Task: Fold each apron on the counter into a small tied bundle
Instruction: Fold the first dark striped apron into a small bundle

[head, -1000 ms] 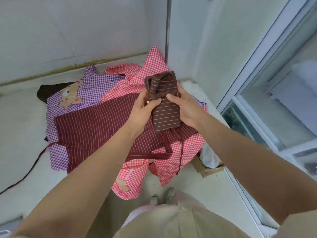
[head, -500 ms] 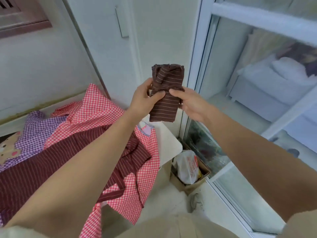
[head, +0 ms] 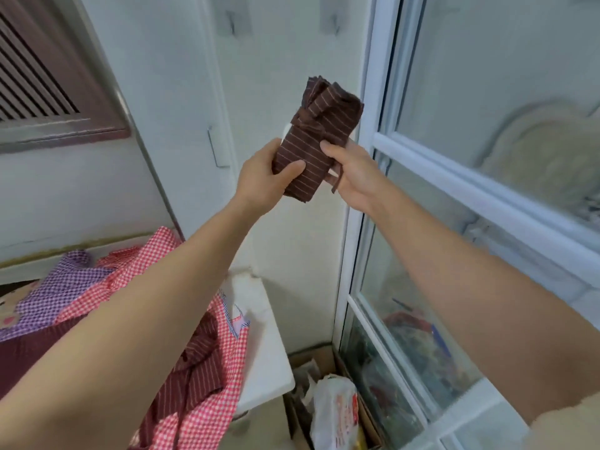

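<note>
— Up by the wall, why are you holding that bundle (head: 316,147) off the counter (head: 271,345)?
— I'm gripping it from both sides, left hand (head: 264,178) and right hand (head: 355,173), probably checking the tie; the other aprons (head: 198,323) are lying below, unfolded

a brown-framed louvred window (head: 48,92) sits high on the left in the white wall (head: 276,254). two small grey hooks (head: 232,24) hang near the top of that wall. to the right stands a white-framed glass door (head: 454,177). at its foot, an open cardboard box (head: 310,357) holds a white plastic bag with red print (head: 334,414).
</note>
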`<state>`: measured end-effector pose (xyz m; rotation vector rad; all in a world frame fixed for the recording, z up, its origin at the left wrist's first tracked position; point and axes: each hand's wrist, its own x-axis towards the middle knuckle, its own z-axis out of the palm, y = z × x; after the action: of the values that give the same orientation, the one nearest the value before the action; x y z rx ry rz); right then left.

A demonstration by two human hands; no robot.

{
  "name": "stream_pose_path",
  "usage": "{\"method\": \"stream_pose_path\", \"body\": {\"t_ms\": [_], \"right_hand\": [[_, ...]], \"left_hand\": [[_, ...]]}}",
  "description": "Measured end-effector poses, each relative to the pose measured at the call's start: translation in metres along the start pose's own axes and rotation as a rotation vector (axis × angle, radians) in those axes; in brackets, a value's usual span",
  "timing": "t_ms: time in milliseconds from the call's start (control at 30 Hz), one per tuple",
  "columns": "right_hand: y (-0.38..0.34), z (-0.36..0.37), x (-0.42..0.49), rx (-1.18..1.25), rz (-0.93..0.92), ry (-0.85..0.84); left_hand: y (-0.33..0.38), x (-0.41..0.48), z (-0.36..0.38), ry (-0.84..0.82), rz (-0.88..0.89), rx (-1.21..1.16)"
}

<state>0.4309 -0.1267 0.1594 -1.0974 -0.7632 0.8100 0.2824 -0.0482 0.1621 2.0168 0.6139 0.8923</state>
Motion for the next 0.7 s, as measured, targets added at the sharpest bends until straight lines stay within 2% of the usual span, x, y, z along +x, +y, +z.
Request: {"method": "stream_pose_path", "body": {"t_ms": [100,433,567,700], "right_hand": [[-0.022,0.013,0.019,0.034,-0.075,-0.012],[-0.102,0.060,0.072,0.151,-0.213,-0.071],[-0.116,0.074,0.093,0.102,-0.236,-0.092],[-0.113,0.090,0.112,0.011,-0.263,-0.116]], "left_hand": [[0.018,0.018,-0.016,0.125,0.035,0.105],[0.076,0.086,-0.066,0.354,0.177,0.251],[0.075,0.102,-0.081,0.396,0.194,0.272],[0.058,0.107,-0.092,0.426,0.152,0.185]]}}
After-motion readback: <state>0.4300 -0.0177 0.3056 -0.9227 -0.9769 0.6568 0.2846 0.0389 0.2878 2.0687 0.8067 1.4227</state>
